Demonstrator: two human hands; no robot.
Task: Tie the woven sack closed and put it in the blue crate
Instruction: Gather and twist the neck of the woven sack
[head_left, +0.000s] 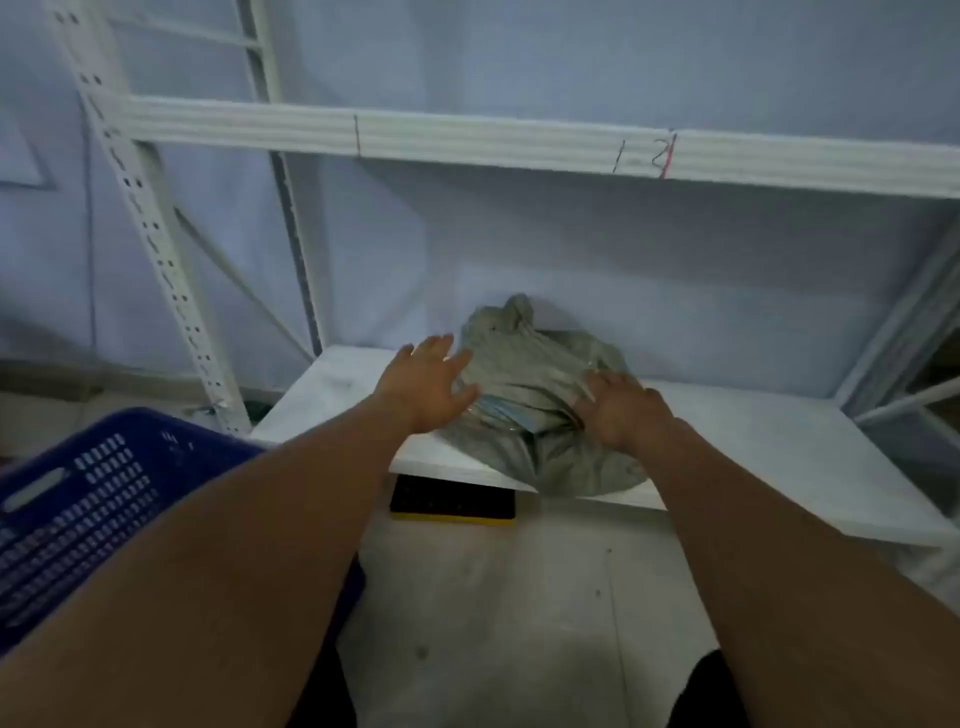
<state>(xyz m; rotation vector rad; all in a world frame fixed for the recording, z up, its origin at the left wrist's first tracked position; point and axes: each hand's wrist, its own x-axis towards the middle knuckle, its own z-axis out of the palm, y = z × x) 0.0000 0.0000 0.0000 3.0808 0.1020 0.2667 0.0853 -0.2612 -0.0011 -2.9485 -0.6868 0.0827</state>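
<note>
Woven sack: grey-green, crumpled, lying on lower white shelf of metal rack, front edge overhanging shelf lip. Neck bunched at rear top; whether tied cannot be determined.
Left hand: fingers spread, released, palm against sack's left side.
Right hand: flat on sack's right side, fingers pressed into fabric, not clenched.
Blue crate: lower left, beside rack upright, partly behind left forearm.
Black-and-yellow object: under shelf edge, on floor.
</note>
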